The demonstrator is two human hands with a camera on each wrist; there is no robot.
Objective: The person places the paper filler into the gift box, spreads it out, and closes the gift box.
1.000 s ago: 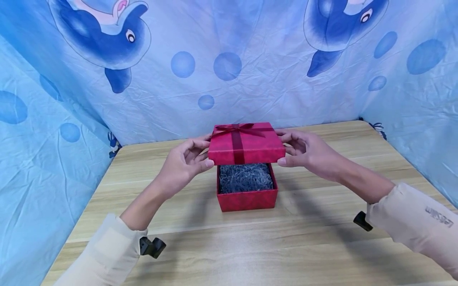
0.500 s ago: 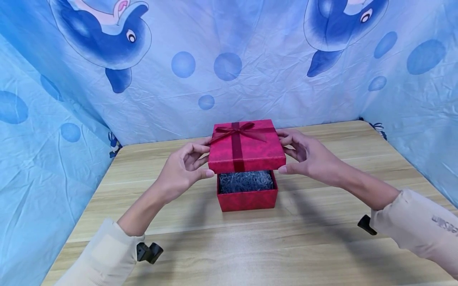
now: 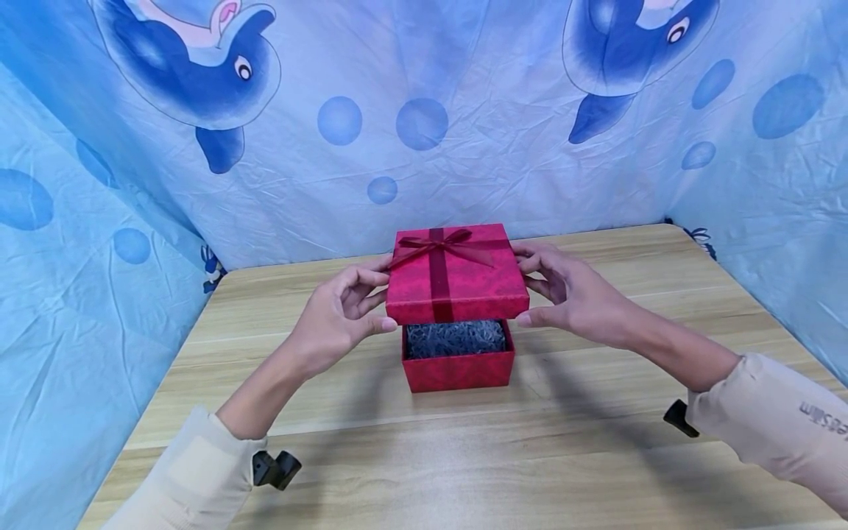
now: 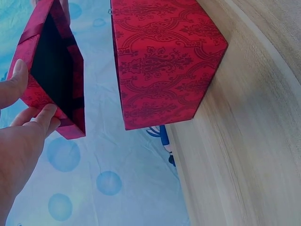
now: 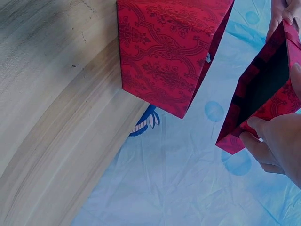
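Observation:
A red patterned gift box lid [image 3: 477,283] with a dark red ribbon and bow is held above its box, with a gap between them in both wrist views. My left hand [image 3: 334,316] grips the lid's left side, thumb at the front corner and fingers along the side. On the opposite side my right hand [image 3: 573,294] holds it the same way. Below, the open red box [image 3: 458,373] stands on the table, filled with dark grey shredded paper [image 3: 453,338]. The lid hides the back of the box. The lid's black inside [image 4: 54,66] shows in the left wrist view.
The box stands on a light wood-grain table [image 3: 457,464]. A blue curtain [image 3: 298,191] with dolphins and bubbles hangs behind the table and along both sides. Black wrist camera mounts [image 3: 274,469] stick out from the beige sleeves [image 3: 192,471].
The lid has come lower and its top has tipped more into view, covering more of the shredded paper. Both hands still hold its sides.

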